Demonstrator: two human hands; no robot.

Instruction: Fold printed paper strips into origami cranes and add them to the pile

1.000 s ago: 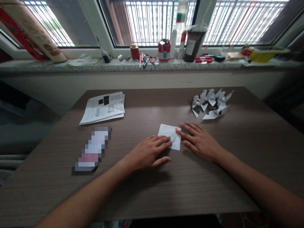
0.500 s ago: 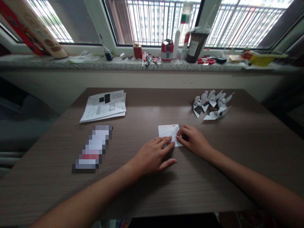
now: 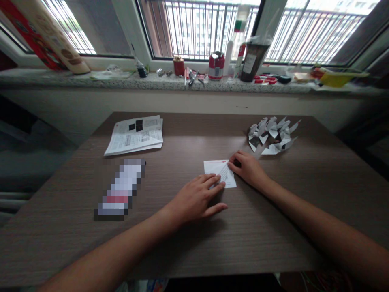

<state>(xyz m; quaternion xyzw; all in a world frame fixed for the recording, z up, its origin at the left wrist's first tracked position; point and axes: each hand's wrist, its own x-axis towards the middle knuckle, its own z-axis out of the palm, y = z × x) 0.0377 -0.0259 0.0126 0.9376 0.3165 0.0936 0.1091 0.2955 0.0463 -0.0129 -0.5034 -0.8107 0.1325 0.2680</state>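
Observation:
A small white sheet of paper (image 3: 212,167), with a folded printed corner on its right part, lies on the brown table. My left hand (image 3: 196,198) rests on its lower part with fingers stretched flat and the thumb spread apart. At the sheet's upper right corner, my right hand (image 3: 249,169) has thumb and forefinger pinched together on the folded edge. The lower left of the sheet is covered by my left fingers. Several folded paper pieces (image 3: 273,125) stand in a curved cluster beyond my right hand.
A stack of printed papers (image 3: 139,138) lies at the back left, with a pixelated phone-like object (image 3: 121,188) nearer. Behind the table (image 3: 182,138), the windowsill (image 3: 121,83) bears a red can (image 3: 216,65), a dark cup (image 3: 253,61) and a yellow container (image 3: 337,79).
My right hand has moved up along the folded edge, away from me, to the sheet's upper right corner. My left hand stays flat on the sheet. The view has shifted slightly.

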